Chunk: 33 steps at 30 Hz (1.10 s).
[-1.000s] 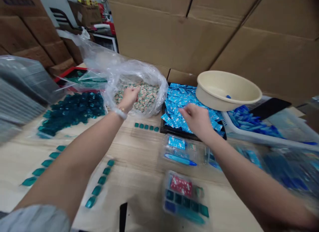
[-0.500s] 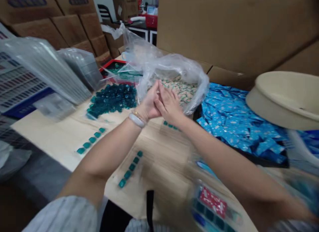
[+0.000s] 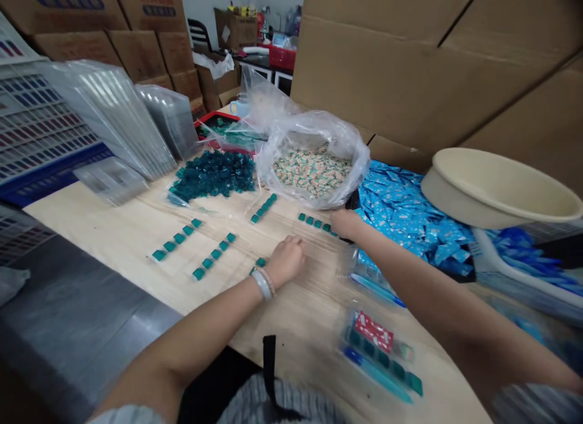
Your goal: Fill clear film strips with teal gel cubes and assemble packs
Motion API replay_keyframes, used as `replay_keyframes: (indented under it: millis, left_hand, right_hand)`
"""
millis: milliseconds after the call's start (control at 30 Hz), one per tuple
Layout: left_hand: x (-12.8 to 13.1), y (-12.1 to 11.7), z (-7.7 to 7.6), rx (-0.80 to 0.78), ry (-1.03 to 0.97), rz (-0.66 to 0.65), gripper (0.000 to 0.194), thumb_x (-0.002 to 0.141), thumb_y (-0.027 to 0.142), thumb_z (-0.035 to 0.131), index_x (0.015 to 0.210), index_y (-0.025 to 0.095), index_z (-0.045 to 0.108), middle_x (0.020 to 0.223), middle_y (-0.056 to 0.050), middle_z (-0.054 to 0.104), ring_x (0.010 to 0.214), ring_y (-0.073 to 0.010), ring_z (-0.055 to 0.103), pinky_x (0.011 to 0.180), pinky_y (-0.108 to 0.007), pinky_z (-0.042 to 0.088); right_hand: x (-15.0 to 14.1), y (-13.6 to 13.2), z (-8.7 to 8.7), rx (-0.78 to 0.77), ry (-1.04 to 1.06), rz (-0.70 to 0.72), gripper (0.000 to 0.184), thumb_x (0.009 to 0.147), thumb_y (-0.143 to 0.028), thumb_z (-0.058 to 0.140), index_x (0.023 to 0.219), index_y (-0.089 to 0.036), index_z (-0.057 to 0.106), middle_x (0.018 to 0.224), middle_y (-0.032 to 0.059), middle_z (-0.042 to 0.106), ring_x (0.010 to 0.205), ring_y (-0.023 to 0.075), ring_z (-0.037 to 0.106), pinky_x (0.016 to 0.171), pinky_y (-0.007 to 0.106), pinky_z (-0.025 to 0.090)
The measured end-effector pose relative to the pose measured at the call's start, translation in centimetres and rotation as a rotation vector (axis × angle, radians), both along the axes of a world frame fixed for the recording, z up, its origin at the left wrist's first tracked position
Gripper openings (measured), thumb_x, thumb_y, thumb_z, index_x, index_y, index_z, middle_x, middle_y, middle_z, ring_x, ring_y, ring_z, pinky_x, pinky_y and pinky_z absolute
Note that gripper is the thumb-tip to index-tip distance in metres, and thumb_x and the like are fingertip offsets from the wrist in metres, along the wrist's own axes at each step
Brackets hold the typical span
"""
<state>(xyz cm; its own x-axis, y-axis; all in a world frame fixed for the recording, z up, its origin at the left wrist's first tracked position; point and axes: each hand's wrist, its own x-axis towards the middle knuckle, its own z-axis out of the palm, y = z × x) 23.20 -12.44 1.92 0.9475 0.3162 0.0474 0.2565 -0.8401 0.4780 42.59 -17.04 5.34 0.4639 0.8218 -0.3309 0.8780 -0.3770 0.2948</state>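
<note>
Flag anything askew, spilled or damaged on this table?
Nothing looks plainly spilled or damaged; the far-left teal row is neat. Mildly odd: the cream basin seems perched between the heaped blue packets and the white bin, overlapping both in view. What supports it is hidden.

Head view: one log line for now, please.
left hand: beside teal pieces | right hand: at right end of a teal row | open plastic bag: beyond both hands
</note>
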Motion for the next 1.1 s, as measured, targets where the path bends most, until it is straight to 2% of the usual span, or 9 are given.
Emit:
replay_keyframes:
  millis: [133,333,500,600,700,800,900,1000,1100]
  left_hand:
    - [2.8,0.7,-1.2,0.119,0.011,0.048,0.018,0.079,0.017,0.045,0.091,0.011,0.057,0.098,-0.012,0.052,0.099,-0.0235,0.044,0.084,-0.037,0.038]
    - [2.7,1.1,-2.0,0.109,0.048,0.181,0.025,0.084,0.014,0.033,0.090,0.014,0.056,0.095,-0.008,0.053,0.098,-0.0193,0.044,0.081,-0.032,0.040]
    - [2.0,0.6,-2.0,0.045,-0.056,0.342,0.024,0.084,0.017,0.035,0.086,0.016,0.058,0.120,-0.008,0.042,0.117,-0.0230,0.031,0.093,-0.035,0.034]
    - [1.6,0.2,-1.6,-0.220,-0.366,0.439,0.018,0.079,0.013,0.042,0.085,0.015,0.059,0.139,-0.005,0.016,0.128,-0.0268,0.012,0.103,-0.039,0.021]
    - [2.1,-0.4,-1.4,-0.728,-0.665,0.568,0.038,0.075,0.014,0.051,0.112,0.019,0.046,0.141,-0.009,0.009,0.125,-0.0231,0.026,0.099,-0.035,0.030]
    - [3.3,-1.1,-1.6,-1.325,-0.740,0.731,0.070,0.072,0.019,0.057,0.130,0.023,0.018,0.135,-0.014,0.027,0.107,-0.0191,0.049,0.085,-0.032,0.044]
    - [3.8,-1.5,-1.8,-1.615,-0.646,0.744,0.057,0.073,0.015,0.053,0.125,0.019,0.030,0.120,-0.013,0.047,0.091,-0.0161,0.057,0.075,-0.029,0.047]
    - [3.2,-1.7,-1.1,-1.568,-0.588,0.639,0.041,0.075,0.014,0.047,0.115,0.016,0.043,0.116,-0.011,0.051,0.089,-0.0150,0.057,0.075,-0.028,0.047]
    - [2.8,-2.5,0.9,-1.229,-0.575,0.398,0.037,0.076,0.013,0.042,0.113,0.018,0.047,0.115,-0.009,0.051,0.094,-0.0160,0.055,0.080,-0.030,0.046]
  right_hand:
    - [-0.3,0.3,-1.1,-0.032,0.010,-0.019,0.023,0.074,-0.012,0.046,0.089,-0.006,0.063,0.093,0.0209,0.063,0.091,0.0268,0.059,0.073,0.031,0.044]
    - [-0.9,-0.7,-2.9,-0.008,0.126,0.069,0.018,0.076,-0.011,0.044,0.085,-0.008,0.059,0.089,0.0170,0.063,0.085,0.0218,0.060,0.068,0.026,0.043]
    - [0.9,-1.2,-5.8,0.214,0.302,-0.009,0.021,0.070,-0.017,0.052,0.091,-0.013,0.052,0.078,0.0117,0.063,0.071,0.0202,0.060,0.057,0.025,0.040]
    - [1.4,-1.3,-6.6,0.388,0.450,-0.094,0.016,0.064,-0.019,0.058,0.079,-0.017,0.051,0.070,0.0076,0.061,0.064,0.0182,0.058,0.055,0.025,0.039]
    - [0.3,-1.4,-6.3,0.504,0.547,-0.208,0.016,0.061,-0.021,0.061,0.071,-0.020,0.048,0.062,0.0010,0.057,0.057,0.0146,0.055,0.053,0.024,0.040]
    - [-2.4,-1.2,-5.6,0.662,0.600,-0.254,0.017,0.060,-0.019,0.059,0.072,-0.018,0.047,0.060,-0.0016,0.055,0.057,0.0133,0.054,0.055,0.024,0.040]
    - [-5.2,-1.3,-4.9,0.839,0.670,-0.320,0.013,0.061,-0.019,0.056,0.071,-0.018,0.049,0.061,-0.0014,0.055,0.056,0.0134,0.053,0.056,0.025,0.041]
    - [-7.1,-2.6,-3.4,1.010,0.739,-0.401,0.011,0.063,-0.025,0.056,0.070,-0.017,0.055,0.069,0.0031,0.059,0.062,0.0155,0.054,0.061,0.029,0.043]
    - [-7.9,-5.4,-1.2,1.214,0.902,-0.521,0.025,0.068,-0.039,0.054,0.079,-0.017,0.061,0.078,0.0055,0.062,0.071,0.0177,0.056,0.067,0.031,0.044]
